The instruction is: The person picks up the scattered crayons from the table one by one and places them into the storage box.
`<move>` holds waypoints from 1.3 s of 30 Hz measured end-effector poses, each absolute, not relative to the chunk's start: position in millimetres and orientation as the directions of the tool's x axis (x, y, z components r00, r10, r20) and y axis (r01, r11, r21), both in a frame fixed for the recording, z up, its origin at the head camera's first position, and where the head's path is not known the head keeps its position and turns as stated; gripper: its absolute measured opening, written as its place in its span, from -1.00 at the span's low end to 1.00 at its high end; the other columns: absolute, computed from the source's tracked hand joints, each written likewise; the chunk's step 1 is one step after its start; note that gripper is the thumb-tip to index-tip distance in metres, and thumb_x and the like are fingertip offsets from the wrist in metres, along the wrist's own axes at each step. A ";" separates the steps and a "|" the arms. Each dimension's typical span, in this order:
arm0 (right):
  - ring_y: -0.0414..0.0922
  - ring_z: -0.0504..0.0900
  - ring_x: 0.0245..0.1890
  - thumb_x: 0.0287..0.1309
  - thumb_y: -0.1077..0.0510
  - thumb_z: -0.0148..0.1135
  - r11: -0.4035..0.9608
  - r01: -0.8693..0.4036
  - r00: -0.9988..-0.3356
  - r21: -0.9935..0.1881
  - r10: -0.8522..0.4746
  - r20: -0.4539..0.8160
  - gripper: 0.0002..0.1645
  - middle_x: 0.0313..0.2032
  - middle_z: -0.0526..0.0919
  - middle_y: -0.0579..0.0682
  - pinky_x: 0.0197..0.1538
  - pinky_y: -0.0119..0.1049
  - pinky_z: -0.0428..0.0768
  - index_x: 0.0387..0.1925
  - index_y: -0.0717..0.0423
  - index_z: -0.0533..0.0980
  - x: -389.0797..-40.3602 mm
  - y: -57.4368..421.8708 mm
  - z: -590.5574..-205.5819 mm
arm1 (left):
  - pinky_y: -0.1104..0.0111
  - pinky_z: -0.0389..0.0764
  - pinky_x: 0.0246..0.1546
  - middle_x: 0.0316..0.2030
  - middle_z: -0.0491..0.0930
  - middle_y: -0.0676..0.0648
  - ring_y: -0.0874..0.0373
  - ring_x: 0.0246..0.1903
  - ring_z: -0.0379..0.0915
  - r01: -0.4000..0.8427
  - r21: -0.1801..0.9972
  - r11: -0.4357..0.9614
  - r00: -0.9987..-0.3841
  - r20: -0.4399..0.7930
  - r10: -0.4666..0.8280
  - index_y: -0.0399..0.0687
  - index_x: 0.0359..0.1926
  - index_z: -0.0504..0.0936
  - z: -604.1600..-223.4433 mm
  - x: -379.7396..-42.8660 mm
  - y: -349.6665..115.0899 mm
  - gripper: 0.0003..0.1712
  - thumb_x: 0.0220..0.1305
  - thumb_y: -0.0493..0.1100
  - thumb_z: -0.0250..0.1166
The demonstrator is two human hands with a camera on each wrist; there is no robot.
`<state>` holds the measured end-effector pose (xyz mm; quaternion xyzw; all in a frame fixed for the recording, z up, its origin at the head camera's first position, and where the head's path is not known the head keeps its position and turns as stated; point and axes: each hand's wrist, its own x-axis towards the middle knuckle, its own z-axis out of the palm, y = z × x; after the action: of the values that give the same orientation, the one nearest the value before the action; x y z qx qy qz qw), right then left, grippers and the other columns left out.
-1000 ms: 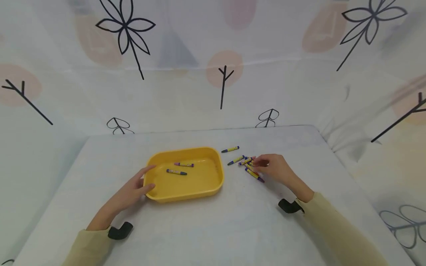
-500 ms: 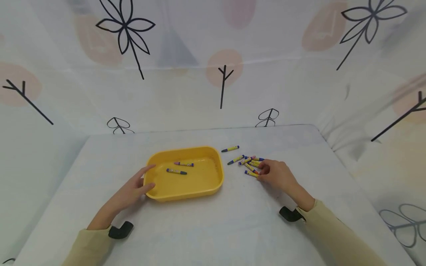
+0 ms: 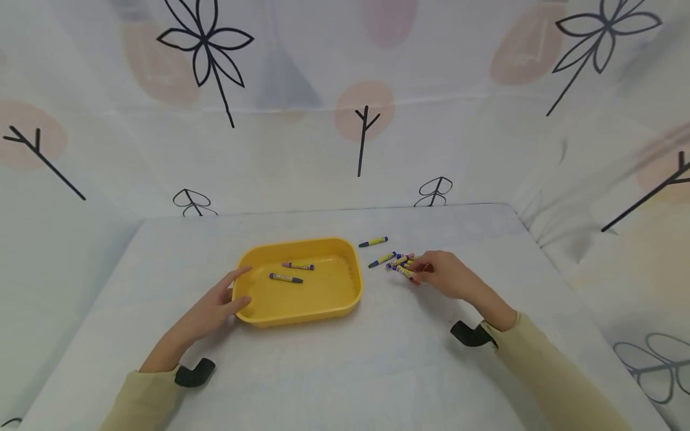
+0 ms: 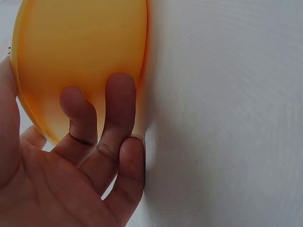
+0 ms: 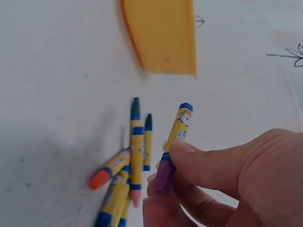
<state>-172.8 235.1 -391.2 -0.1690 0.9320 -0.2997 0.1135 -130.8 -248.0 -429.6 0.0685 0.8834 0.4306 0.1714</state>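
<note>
My left hand holds the left end of a yellow tray, thumb at the rim. In the left wrist view its curled fingers lie against the tray's outer wall. A pink-tipped crayon and a dark-tipped crayon lie inside the tray. Right of it, my right hand is over a small heap of crayons. The right wrist view shows a purple crayon pinched between thumb and fingers, raised beside the heap. An orange-tipped crayon lies at the heap's edge.
A dark-tipped crayon lies by itself behind the heap, near the tray's far right corner. Another dark-tipped crayon lies between tray and heap. A patterned cloth hangs behind the white table.
My right hand has picked up the purple crayon from the heap's near side and moved slightly away from me with it. The left hand and tray stay put.
</note>
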 end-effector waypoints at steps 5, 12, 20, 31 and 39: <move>-0.05 0.56 -0.19 0.31 0.28 0.20 0.737 -0.283 -0.896 -0.613 -0.432 -0.105 -0.79 -0.17 0.67 0.03 -0.20 -0.19 0.53 -0.06 0.20 0.63 -185.7 212.5 -372.2 | 0.28 0.36 -0.41 -0.30 0.50 -0.13 0.03 -0.38 0.39 -0.020 0.787 0.617 -0.930 -0.242 0.277 0.15 0.55 0.03 -430.7 -132.2 -249.3 -0.20 0.44 0.02 0.21; -0.05 0.57 -0.14 0.36 0.21 0.20 0.702 -0.297 -0.872 -0.648 -0.475 -0.115 -0.77 -0.12 0.67 -0.01 -0.02 -0.13 0.56 0.00 0.13 0.61 -208.0 168.7 -348.7 | 0.26 0.39 -0.37 -0.19 0.55 -0.18 0.01 -0.33 0.43 -0.014 0.796 0.605 -0.928 -0.235 0.288 0.11 0.55 0.03 -430.4 -132.0 -251.5 -0.22 0.46 -0.02 0.19; -0.02 0.62 -0.14 0.40 0.19 0.18 0.600 -0.342 -0.837 -0.724 -0.544 -0.055 -0.63 -0.04 0.64 0.01 -0.08 -0.18 0.61 0.19 0.13 0.55 -234.2 120.6 -347.9 | 0.24 0.40 -0.32 -0.15 0.54 -0.19 0.02 -0.29 0.44 0.005 0.797 0.604 -0.929 -0.219 0.298 0.07 0.55 0.03 -430.3 -132.3 -253.4 -0.21 0.46 -0.02 0.20; -0.04 0.62 -0.21 0.34 0.23 0.25 0.433 -0.312 -0.815 -0.845 -0.579 0.004 -0.70 -0.20 0.69 0.01 -0.13 -0.32 0.61 0.07 0.18 0.59 -253.0 58.2 -373.1 | 0.20 0.40 -0.28 0.00 0.46 -0.22 0.03 -0.27 0.44 -0.029 0.777 0.629 -0.934 -0.246 0.260 0.15 0.55 0.04 -431.0 -134.1 -249.8 -0.18 0.42 0.07 0.23; 0.00 0.68 -0.16 0.30 0.20 0.30 0.420 -0.302 -0.776 -0.855 -0.629 -0.035 -0.67 -0.22 0.73 -0.06 -0.14 -0.30 0.62 0.07 0.21 0.60 -259.0 41.0 -390.3 | 0.19 0.39 -0.27 -0.06 0.49 -0.20 0.02 -0.27 0.44 -0.030 0.773 0.634 -0.934 -0.248 0.258 0.15 0.55 0.05 -430.5 -134.9 -249.0 -0.19 0.43 0.06 0.22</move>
<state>-259.0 41.0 -390.3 -0.2828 0.8236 -0.4581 0.1785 -134.9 -249.0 -430.5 0.0643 0.8876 0.4232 0.1701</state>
